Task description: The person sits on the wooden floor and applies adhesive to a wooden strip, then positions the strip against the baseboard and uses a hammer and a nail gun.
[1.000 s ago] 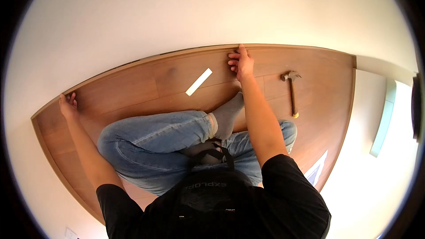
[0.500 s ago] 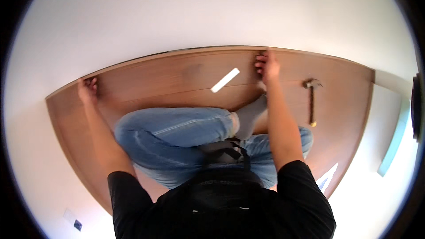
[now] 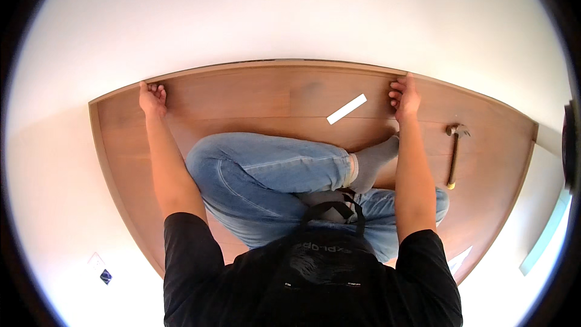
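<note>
A brown wooden skirting board [image 3: 248,67] runs along the foot of the white wall in front of me, with a thin dark line behind its middle stretch. My left hand [image 3: 154,98] is at its left part, fingers curled and thumb against the top edge. Farther right, my right hand [image 3: 406,97] has the same shape, its thumb at the board's upper edge and its fingers bent in. Whether the fingers press on the board's face is hard to see. Between the hands, closer to the right one, a flat white strip [image 3: 347,109] lies aslant on the wooden floor [image 3: 230,106].
A claw hammer [image 3: 454,156] rests on the floor right of my right forearm. My crossed legs in jeans [image 3: 266,160] take up the middle. A white sheet [image 3: 460,260] lies at lower right, and a wall outlet [image 3: 100,268] shows at lower left.
The whole scene has shifted rightward in view as my head moved. Both hands stay at about the same places along the skirting board and look less blurred.
</note>
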### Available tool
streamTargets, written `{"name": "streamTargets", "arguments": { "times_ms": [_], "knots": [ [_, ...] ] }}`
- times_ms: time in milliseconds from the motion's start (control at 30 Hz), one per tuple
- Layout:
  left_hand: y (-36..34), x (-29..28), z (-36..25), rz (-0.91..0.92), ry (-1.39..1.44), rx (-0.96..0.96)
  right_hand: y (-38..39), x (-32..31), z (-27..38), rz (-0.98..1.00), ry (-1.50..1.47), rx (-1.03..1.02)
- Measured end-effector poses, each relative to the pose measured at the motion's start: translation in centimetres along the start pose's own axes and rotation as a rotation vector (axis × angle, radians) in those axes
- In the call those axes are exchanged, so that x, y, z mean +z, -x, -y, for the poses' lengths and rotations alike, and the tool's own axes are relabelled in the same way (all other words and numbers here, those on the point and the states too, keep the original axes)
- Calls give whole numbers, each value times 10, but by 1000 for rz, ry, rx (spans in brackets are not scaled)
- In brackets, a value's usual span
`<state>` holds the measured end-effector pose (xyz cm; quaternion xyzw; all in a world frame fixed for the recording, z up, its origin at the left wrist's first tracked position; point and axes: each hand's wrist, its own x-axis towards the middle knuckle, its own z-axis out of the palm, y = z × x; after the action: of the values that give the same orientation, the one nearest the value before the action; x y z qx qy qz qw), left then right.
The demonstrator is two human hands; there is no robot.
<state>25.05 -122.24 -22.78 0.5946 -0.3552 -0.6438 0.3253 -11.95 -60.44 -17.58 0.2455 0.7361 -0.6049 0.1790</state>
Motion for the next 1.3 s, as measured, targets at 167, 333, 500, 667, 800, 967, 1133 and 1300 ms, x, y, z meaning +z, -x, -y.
{"name": "streamTargets", "arguments": {
  "times_ms": [167, 333, 500, 667, 800, 967, 1133, 1300],
  "knots": [
    [-9, -18, -1, 20, 32, 9, 5, 7, -1, 22, 18, -10],
    [-4, -16, -6, -48, 91, -18, -2, 6, -7, 0, 34, -6],
    [13, 12, -7, -107, 98, -44, -6, -5, -10, -18, 60, -17],
    [5, -5, -8, -64, 137, -43, -3, 1, -10, 39, 47, -32],
    [0, -5, -3, -29, 134, -44, -5, 0, -10, 32, 33, -23],
    [-1, -4, -2, -11, 139, -27, -9, -4, -10, 44, 39, -34],
    [2, 1, -1, -17, 204, -72, -7, -5, -9, 30, 48, -33],
    [-2, -11, -1, -16, 196, -68, -14, -2, -12, 57, 25, -25]
  ]
}}
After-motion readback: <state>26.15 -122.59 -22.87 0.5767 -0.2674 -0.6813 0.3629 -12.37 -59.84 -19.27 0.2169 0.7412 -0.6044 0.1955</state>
